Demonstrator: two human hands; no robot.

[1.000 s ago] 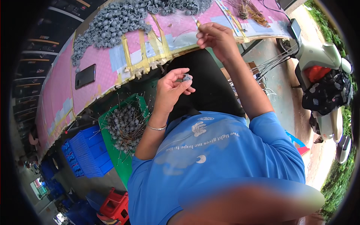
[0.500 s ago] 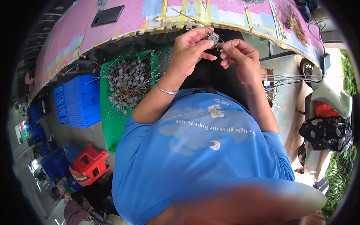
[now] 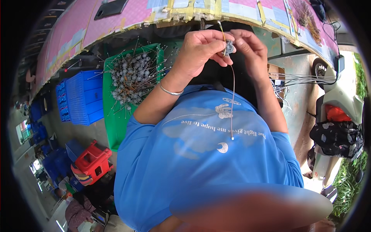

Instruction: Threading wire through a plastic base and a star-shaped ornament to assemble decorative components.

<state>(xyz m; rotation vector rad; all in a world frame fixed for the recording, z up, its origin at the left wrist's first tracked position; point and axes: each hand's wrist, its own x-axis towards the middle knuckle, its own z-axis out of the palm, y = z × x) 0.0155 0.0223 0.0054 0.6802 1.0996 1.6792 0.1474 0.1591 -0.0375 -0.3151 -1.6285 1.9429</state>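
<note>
Just off the near edge of the bench, my left hand (image 3: pixel 199 52) pinches a small round grey part (image 3: pixel 229 48) with thin wires. A yellow wire (image 3: pixel 223 35) runs up past its fingers. From below the grip a long thin brown wire (image 3: pixel 233 92) hangs down in front of my shirt, ending in a small white connector (image 3: pixel 232 138). My right hand (image 3: pixel 252 52) has its thumb and bent fingers closed against the right side of the grey part; its fingertips are partly hidden. Left of my forearm, a green bin (image 3: pixel 112 129) holds many similar grey parts with wires.
A taped pink bench top (image 3: pixel 139 14) spans the front, with a dark phone (image 3: pixel 111 8) on it. Blue crates (image 3: pixel 83 98) and a red plastic stool (image 3: pixel 92 162) stand at left. Cables (image 3: pixel 301 79) stretch across the right, near a parked scooter (image 3: pixel 342 100).
My right hand has let go of the wire end and moved to the grey part. The brown wire now hangs down over my shirt. The part has shifted slightly right and nearer.
</note>
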